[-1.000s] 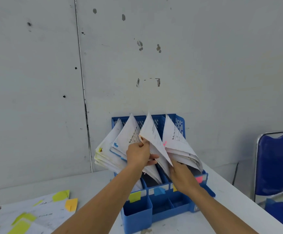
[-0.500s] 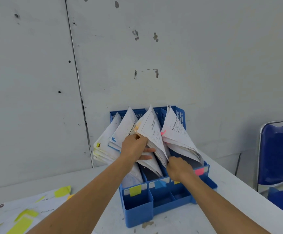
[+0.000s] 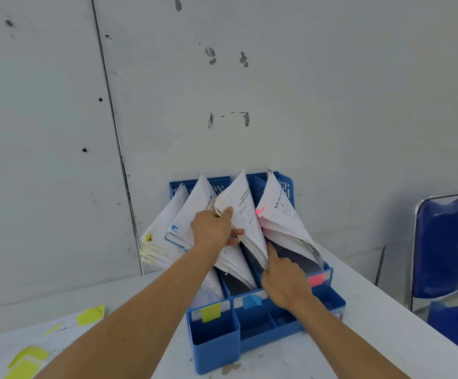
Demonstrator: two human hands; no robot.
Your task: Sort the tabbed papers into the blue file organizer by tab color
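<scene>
The blue file organizer (image 3: 213, 348) stands on the white counter (image 3: 359, 337) with its back to the wall. Its four slots run from front to rear, away from the person. In each slot a stack of paper stands on edge, its long axis rising from the low front to a top corner that points up at the wall, and all four lean to the left.

From the left they are the yellow-tabbed stack (image 3: 162, 236), the blue-tabbed stack (image 3: 195, 212), the third stack (image 3: 245, 212) and the pink-tabbed stack (image 3: 282, 222).

The left hand (image 3: 213, 228) grips the upper left edge of the third stack, with the thumb on its front sheet and the fingers curled behind. The right hand (image 3: 285, 285) is low at the slot's front. Its forefinger is stretched up along that stack's lower right edge, in the gap beside the pink-tabbed stack. Its other fingers are folded under, and I cannot tell if they hold a sheet.

Loose tabbed sheets (image 3: 31, 343) lie flat on the counter at the near left. A blue chair (image 3: 445, 247) stands to the right.
</scene>
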